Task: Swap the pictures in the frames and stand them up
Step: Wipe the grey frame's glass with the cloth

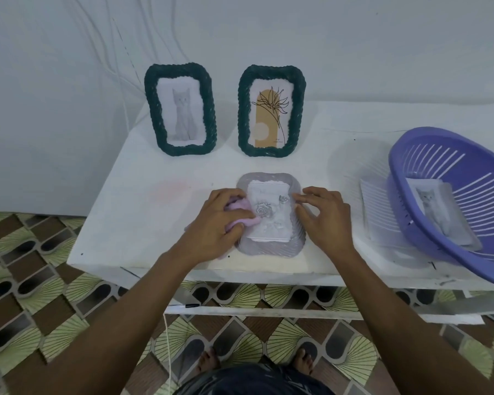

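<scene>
Lilac frame point(270, 248) flat on the table point(154, 223), rose picture point(268, 220) face up inside. At the frame's left edge, left hand point(220, 220) curled round a pink cloth point(236, 208), gripping it. At the frame's right edge, right hand point(325, 218) spread, fingertips touching the picture's side. Behind the frame, both upright, cat frame point(180, 109) and flower frame point(271, 109). Well right of the frame, tilted purple basket point(481, 155) holding a cat print point(432, 208).

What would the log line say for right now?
stage: rose picture in flat frame | left hand: grips pink cloth | right hand: touches frame edge | green frames: standing
</scene>
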Available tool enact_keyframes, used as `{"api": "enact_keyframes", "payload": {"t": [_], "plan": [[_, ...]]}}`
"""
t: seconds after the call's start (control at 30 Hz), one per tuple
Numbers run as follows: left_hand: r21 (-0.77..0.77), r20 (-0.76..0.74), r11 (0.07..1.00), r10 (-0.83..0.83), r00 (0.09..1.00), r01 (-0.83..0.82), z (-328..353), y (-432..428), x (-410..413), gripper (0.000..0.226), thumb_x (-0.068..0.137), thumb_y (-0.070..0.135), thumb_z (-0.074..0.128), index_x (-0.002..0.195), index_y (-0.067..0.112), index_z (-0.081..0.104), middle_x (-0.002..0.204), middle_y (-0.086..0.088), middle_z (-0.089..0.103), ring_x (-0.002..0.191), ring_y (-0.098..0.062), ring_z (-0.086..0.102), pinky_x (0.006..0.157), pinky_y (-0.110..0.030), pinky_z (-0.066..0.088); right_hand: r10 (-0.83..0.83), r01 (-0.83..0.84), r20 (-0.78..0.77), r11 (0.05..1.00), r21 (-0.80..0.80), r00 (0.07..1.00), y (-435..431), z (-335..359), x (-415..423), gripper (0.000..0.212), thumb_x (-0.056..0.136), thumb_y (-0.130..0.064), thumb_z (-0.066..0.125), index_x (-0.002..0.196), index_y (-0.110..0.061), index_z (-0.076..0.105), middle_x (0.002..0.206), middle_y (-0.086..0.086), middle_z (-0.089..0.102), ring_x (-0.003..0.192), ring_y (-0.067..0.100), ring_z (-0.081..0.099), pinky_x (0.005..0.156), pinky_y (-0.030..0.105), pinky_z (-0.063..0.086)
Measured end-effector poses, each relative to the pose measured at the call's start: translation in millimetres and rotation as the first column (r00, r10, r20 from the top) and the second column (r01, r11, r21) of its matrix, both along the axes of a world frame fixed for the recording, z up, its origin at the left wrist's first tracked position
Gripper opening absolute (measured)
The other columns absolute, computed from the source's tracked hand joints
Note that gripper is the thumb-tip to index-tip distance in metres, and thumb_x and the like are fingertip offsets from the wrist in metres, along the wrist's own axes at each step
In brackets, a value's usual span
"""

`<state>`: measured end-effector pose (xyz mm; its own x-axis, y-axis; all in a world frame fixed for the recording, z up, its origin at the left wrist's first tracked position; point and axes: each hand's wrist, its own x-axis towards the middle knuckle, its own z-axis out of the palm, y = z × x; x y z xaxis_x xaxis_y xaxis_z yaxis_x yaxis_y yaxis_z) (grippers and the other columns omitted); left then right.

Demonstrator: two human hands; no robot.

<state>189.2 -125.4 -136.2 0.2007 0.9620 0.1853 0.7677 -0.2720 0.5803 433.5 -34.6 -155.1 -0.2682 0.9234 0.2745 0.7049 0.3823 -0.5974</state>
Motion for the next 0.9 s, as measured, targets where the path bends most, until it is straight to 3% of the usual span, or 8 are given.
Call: {"api": "enact_keyframes", "payload": {"t": [0.2,0.3,0.4,0.5,0.57,0.7,0.83,0.9], "plan": [[0.017,0.103,1.0,0.003,0.995,-0.005,3,-32,-6,0.037,0.089,0.026,0.045,0.114,0.025,0.072,0.141,-0.005,0.043,0.13,-0.022,0.035,0.108,-0.026,0.029,0.004,-0.004,0.001,1.0,-0.003,1.0,1,-2,1,0.02,0.088,-0.028,0.067,0.108,-0.028,0.073,0.12,-0.003,0.065,0.112,0.023,0.053,0.09,0.048,0.043],[0.05,0.151,0.98,0.186,0.971,-0.195,3,-36,-22,0.039,0.09,0.028,0.042,0.115,0.023,0.071,0.142,-0.003,0.042,0.126,-0.023,0.039,0.104,-0.028,0.035,-0.004,0.004,0.005,1.0,-0.019,1.0,3,-4,1,0.021,0.089,-0.029,0.066,0.109,-0.029,0.073,0.123,-0.003,0.065,0.114,0.023,0.053,0.092,0.049,0.041],[0.101,0.203,0.875,0.448,0.871,-0.474,10,-41,-48,0.039,0.089,0.032,0.041,0.114,0.025,0.07,0.143,-0.004,0.041,0.123,-0.023,0.04,0.101,-0.032,0.037,-0.003,0.003,-0.013,1.0,0.0,1.0,2,-5,1,0.021,0.088,-0.026,0.068,0.109,-0.028,0.073,0.121,-0.001,0.066,0.112,0.027,0.054,0.091,0.052,0.043],[0.114,0.073,0.785,0.605,0.793,-0.609,14,-45,-83,0.038,0.09,0.027,0.042,0.117,0.033,0.067,0.146,-0.005,0.036,0.123,-0.027,0.036,0.101,-0.029,0.028,0.001,-0.001,-0.005,1.0,0.011,1.0,2,-4,1,0.022,0.087,-0.024,0.069,0.109,-0.027,0.073,0.121,0.001,0.066,0.112,0.029,0.055,0.091,0.053,0.044],[0.11,-0.062,0.783,0.62,0.782,-0.612,10,-48,-102,0.039,0.09,0.031,0.04,0.117,0.033,0.067,0.148,-0.009,0.033,0.123,-0.033,0.035,0.103,-0.032,0.027,0.007,-0.007,0.016,1.0,0.02,1.0,3,-3,1,0.023,0.087,-0.025,0.068,0.11,-0.026,0.073,0.122,0.002,0.066,0.113,0.03,0.055,0.092,0.053,0.044],[0.102,-0.393,0.837,0.531,0.751,-0.538,1,-54,-109,0.052,0.09,0.051,0.036,0.13,0.025,0.057,0.154,-0.013,0.029,0.133,-0.04,0.029,0.103,-0.054,0.031,0.002,-0.002,0.032,1.0,0.024,0.999,4,-3,1,0.023,0.087,-0.024,0.069,0.109,-0.024,0.073,0.122,0.004,0.066,0.113,0.031,0.055,0.093,0.053,0.044],[0.071,-0.572,0.927,0.339,0.746,-0.367,-6,-55,-106,0.071,0.096,0.059,0.025,0.143,0.01,0.042,0.156,-0.015,0.029,0.143,-0.037,0.025,0.116,-0.05,0.023,0.0,-0.002,0.057,1.0,0.028,0.998,4,-4,1,0.023,0.087,-0.024,0.069,0.109,-0.022,0.073,0.123,0.006,0.066,0.112,0.033,0.055,0.093,0.053,0.045],[0.017,-0.605,0.933,0.296,0.739,-0.36,-11,-55,-105,0.08,0.095,0.065,0.019,0.149,0.007,0.031,0.158,-0.014,0.025,0.146,-0.034,0.021,0.119,-0.047,0.02,0.002,-0.004,0.05,1.0,0.027,0.999,4,-3,1,0.023,0.087,-0.024,0.069,0.109,-0.021,0.073,0.123,0.006,0.067,0.112,0.033,0.055,0.093,0.055,0.045]]}}
